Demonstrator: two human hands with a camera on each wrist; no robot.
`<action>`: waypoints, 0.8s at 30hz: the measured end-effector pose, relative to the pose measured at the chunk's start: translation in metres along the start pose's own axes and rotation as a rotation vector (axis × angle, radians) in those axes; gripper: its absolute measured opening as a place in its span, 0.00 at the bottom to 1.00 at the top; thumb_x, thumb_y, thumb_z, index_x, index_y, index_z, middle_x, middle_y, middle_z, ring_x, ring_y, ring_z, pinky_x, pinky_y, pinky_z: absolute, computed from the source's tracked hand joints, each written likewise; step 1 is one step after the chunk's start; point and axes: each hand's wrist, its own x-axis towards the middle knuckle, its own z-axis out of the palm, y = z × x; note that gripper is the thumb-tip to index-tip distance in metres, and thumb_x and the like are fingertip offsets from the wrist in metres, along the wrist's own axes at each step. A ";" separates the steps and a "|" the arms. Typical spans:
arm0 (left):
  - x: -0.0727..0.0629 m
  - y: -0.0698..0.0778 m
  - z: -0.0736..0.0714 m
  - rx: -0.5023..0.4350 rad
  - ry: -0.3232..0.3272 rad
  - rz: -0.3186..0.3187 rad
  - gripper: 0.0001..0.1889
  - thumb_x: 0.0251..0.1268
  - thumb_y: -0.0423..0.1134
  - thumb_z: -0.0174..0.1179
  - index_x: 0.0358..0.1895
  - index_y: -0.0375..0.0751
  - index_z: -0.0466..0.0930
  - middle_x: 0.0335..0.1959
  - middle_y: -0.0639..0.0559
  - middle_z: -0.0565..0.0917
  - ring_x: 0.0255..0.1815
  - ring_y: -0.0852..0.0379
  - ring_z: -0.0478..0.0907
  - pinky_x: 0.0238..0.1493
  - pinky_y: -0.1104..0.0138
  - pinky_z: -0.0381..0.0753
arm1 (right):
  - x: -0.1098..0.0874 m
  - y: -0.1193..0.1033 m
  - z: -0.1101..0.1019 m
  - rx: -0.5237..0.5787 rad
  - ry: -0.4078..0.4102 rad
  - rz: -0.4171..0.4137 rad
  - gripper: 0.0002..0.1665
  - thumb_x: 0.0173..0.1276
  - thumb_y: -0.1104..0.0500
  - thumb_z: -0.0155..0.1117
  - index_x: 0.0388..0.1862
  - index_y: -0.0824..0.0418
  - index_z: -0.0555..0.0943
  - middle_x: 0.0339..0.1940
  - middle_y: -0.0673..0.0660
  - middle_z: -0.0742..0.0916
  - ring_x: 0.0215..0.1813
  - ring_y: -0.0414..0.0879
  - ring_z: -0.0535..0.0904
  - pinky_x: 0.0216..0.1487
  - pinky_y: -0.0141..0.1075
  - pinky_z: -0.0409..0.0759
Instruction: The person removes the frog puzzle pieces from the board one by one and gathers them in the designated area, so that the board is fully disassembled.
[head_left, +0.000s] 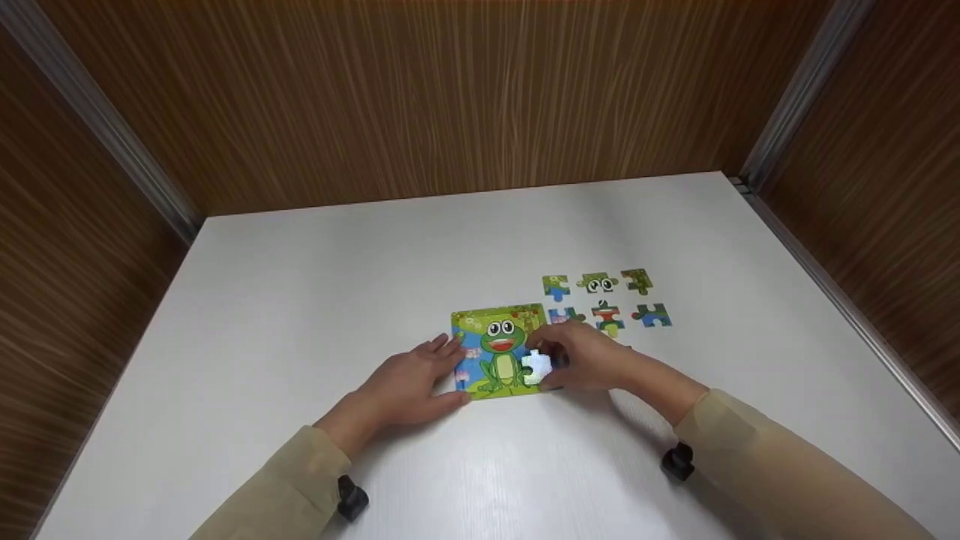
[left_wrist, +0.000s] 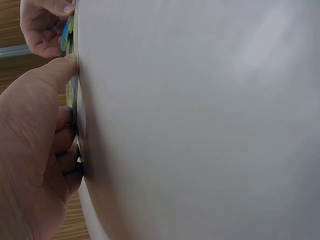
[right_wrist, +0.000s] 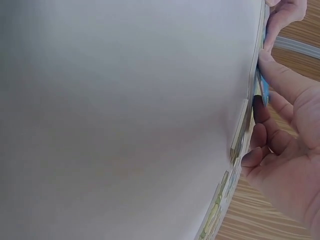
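A square frog puzzle board [head_left: 504, 352] lies on the white table, printed with a green frog on a blue and green background. My left hand [head_left: 412, 382] rests at its left edge, with the thumb on the near left corner and the fingers along the side. Over the board's right side, my right hand [head_left: 589, 356] pinches a puzzle piece [head_left: 536, 367] that shines white with glare, so its print is hard to read. The right wrist view shows this piece [right_wrist: 264, 90] tilted between the right thumb and fingers, its underside blue.
Several loose puzzle pieces lie in rows right of the board, among them one with the frog's eyes [head_left: 598, 283] and one with its red mouth [head_left: 607, 319]. More may be hidden under my right hand. Wood-grain panels [head_left: 465, 97] stand behind the table [head_left: 300, 300] and at both sides.
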 end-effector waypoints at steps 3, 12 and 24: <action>0.000 0.000 0.000 -0.002 0.000 0.003 0.40 0.77 0.61 0.55 0.80 0.36 0.67 0.81 0.40 0.66 0.84 0.39 0.58 0.77 0.45 0.67 | -0.001 0.002 -0.001 -0.040 -0.002 -0.048 0.33 0.59 0.59 0.86 0.63 0.58 0.85 0.46 0.47 0.86 0.47 0.45 0.76 0.52 0.43 0.79; 0.000 0.000 0.000 -0.007 -0.001 -0.007 0.40 0.77 0.61 0.55 0.81 0.37 0.67 0.82 0.42 0.65 0.84 0.40 0.57 0.77 0.45 0.66 | -0.005 0.005 -0.004 -0.095 0.033 -0.139 0.33 0.62 0.58 0.84 0.66 0.61 0.86 0.58 0.53 0.90 0.55 0.48 0.82 0.61 0.50 0.81; 0.001 0.001 0.002 -0.002 -0.001 -0.037 0.41 0.76 0.63 0.55 0.82 0.40 0.66 0.83 0.47 0.64 0.85 0.44 0.57 0.77 0.47 0.66 | -0.020 0.012 -0.021 -0.011 0.121 -0.152 0.23 0.64 0.59 0.82 0.58 0.60 0.90 0.56 0.52 0.91 0.61 0.52 0.85 0.66 0.55 0.80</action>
